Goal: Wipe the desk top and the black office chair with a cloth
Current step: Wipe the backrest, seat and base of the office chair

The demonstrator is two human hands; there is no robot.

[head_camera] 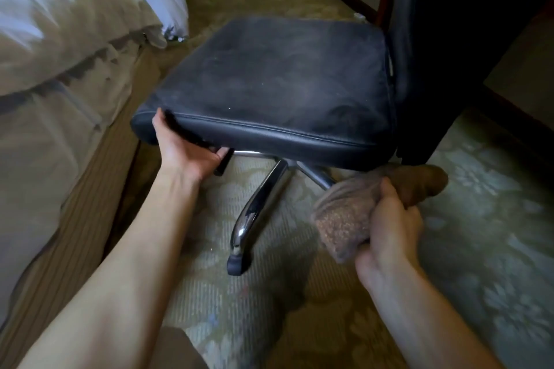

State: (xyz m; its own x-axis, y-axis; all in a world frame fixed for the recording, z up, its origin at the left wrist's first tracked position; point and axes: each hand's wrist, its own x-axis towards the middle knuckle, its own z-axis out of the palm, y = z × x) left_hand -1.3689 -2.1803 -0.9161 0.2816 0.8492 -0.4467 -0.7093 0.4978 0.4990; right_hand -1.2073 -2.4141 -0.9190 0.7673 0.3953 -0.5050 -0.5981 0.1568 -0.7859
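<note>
Black office chair, left hand gripping seat corner, fingers curled beneath, right hand clutching brown cloth

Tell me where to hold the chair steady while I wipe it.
Grip the seat at its near left corner, coming from the front. The padded edge overhangs the chrome base, so a thumb fits on top and fingers underneath, as the left hand does. The right hand holds the cloth.

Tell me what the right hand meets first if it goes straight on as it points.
Probably the front edge of the black chair seat, cloth first, since the right hand grips the cloth. Depth is unclear; it might instead pass under, to the chrome base.
</note>
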